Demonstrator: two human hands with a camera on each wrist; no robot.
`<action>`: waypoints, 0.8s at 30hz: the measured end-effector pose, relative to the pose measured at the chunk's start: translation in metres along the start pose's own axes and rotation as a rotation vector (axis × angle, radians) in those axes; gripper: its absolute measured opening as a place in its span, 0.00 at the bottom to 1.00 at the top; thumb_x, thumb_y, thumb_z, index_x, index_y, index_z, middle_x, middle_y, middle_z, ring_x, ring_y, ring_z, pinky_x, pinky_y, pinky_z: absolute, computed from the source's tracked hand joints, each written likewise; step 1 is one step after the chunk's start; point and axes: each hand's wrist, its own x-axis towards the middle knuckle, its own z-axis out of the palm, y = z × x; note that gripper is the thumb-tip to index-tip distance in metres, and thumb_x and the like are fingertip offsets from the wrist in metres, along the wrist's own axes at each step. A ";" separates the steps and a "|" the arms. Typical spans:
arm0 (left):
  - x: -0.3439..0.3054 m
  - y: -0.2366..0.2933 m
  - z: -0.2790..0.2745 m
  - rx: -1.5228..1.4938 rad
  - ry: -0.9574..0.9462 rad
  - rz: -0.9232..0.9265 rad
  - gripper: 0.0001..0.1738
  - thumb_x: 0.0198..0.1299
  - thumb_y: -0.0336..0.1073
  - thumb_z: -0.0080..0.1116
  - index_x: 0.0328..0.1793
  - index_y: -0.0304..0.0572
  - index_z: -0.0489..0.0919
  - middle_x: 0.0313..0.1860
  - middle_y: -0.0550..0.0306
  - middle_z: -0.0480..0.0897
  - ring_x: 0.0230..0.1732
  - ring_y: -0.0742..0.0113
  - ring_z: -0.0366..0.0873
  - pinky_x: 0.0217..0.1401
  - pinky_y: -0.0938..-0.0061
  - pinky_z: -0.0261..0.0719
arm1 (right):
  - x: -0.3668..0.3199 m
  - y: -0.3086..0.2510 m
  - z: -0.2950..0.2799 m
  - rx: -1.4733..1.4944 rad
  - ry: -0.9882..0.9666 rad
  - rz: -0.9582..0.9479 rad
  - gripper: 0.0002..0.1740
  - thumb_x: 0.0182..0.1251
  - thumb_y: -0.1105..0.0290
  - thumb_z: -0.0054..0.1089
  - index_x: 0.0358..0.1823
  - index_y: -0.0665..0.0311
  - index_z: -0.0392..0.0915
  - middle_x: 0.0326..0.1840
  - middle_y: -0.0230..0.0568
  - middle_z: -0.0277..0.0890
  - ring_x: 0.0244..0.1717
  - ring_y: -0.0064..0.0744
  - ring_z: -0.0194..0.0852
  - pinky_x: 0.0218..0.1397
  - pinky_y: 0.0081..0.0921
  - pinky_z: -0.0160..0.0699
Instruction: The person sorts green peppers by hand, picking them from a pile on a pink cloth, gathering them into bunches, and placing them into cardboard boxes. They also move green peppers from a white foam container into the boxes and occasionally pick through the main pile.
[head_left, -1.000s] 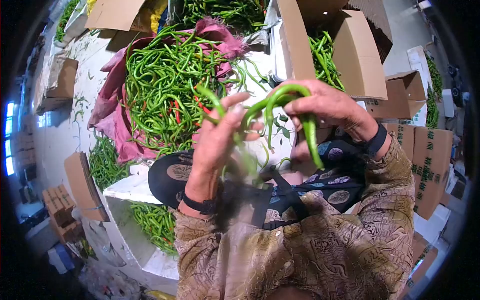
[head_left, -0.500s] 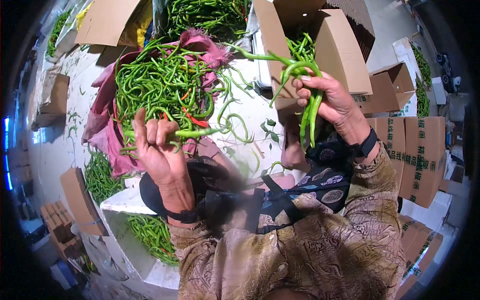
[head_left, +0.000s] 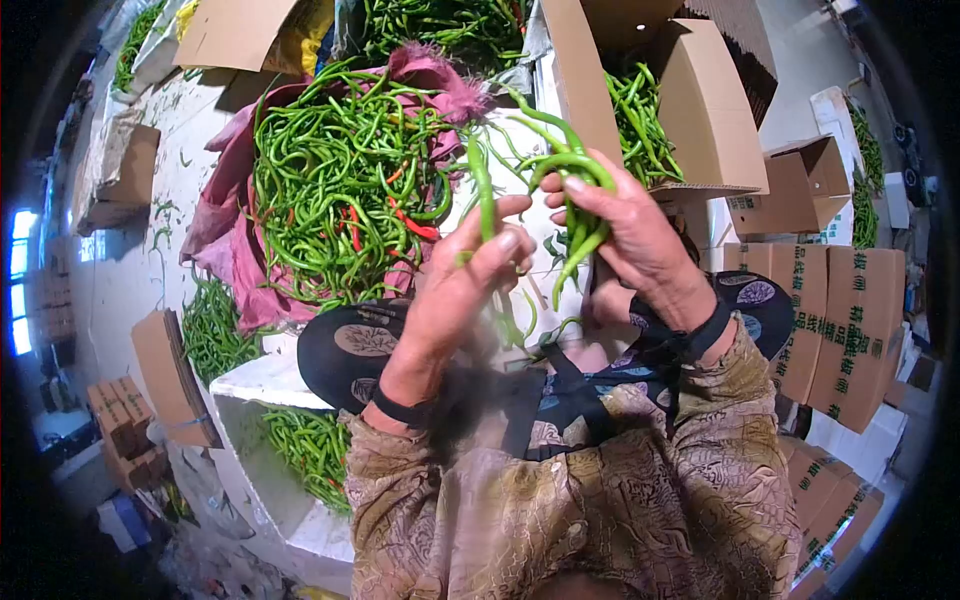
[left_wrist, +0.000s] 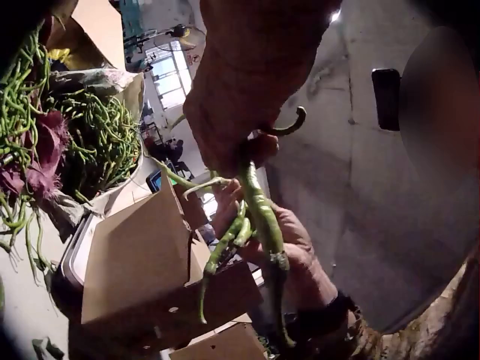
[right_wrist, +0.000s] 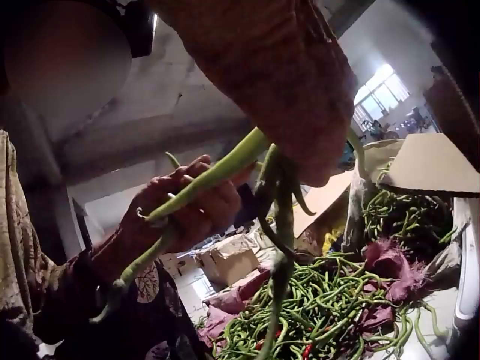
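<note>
Over the lap, in the head view, my left hand [head_left: 445,290] pinches a long green chili pepper [head_left: 484,190] that stands up from the fingers. Just to its right, my right hand [head_left: 640,235] grips a small bunch of green chili peppers [head_left: 590,172], their ends hanging below the palm. In the left wrist view the left hand's chili pepper [left_wrist: 264,217] points down, overlapping the right hand [left_wrist: 304,251]. The right wrist view shows the left hand [right_wrist: 199,214] behind the bunch. A big heap of green chili peppers [head_left: 340,180], some red, lies on pink cloth [head_left: 222,225].
An open carton [head_left: 715,120] holding chili peppers stands at upper right. A white foam box [head_left: 245,440] with more peppers sits at lower left. Printed cartons [head_left: 850,330] are stacked on the right. Loose leaves and peppers lie on the white surface [head_left: 500,120] between heap and carton.
Half a second ago the hands were apart, the left by the heap, the right near the carton. Now both have come together over the lap, each still holding chili peppers.
</note>
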 end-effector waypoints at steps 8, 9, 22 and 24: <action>-0.002 -0.025 -0.006 0.732 0.006 -0.010 0.34 0.64 0.37 0.50 0.74 0.31 0.57 0.62 0.49 0.73 0.59 0.55 0.71 0.62 0.67 0.67 | 0.023 0.052 0.033 -0.306 0.011 -0.115 0.21 0.62 0.70 0.63 0.54 0.66 0.67 0.39 0.31 0.71 0.38 0.17 0.70 0.40 0.18 0.74; -0.001 -0.025 -0.006 0.669 0.014 0.086 0.32 0.65 0.38 0.49 0.73 0.32 0.59 0.61 0.49 0.73 0.59 0.56 0.72 0.59 0.68 0.69 | 0.027 0.054 0.028 -0.305 0.010 -0.111 0.21 0.62 0.70 0.63 0.54 0.66 0.67 0.39 0.31 0.71 0.38 0.17 0.70 0.40 0.18 0.74; 0.003 -0.011 -0.033 -0.405 0.313 0.076 0.20 0.65 0.29 0.51 0.61 0.28 0.67 0.37 0.56 0.73 0.37 0.75 0.69 0.27 0.89 0.66 | 0.036 0.035 -0.041 0.512 -0.277 0.096 0.29 0.67 0.71 0.53 0.67 0.74 0.59 0.44 0.39 0.73 0.41 0.25 0.75 0.48 0.30 0.77; 0.003 -0.012 -0.033 -0.500 0.240 0.062 0.21 0.65 0.28 0.51 0.62 0.27 0.67 0.41 0.54 0.74 0.43 0.69 0.71 0.36 0.84 0.71 | 0.036 0.035 -0.039 0.537 -0.286 0.088 0.29 0.67 0.71 0.53 0.67 0.74 0.59 0.44 0.39 0.73 0.40 0.25 0.75 0.48 0.29 0.77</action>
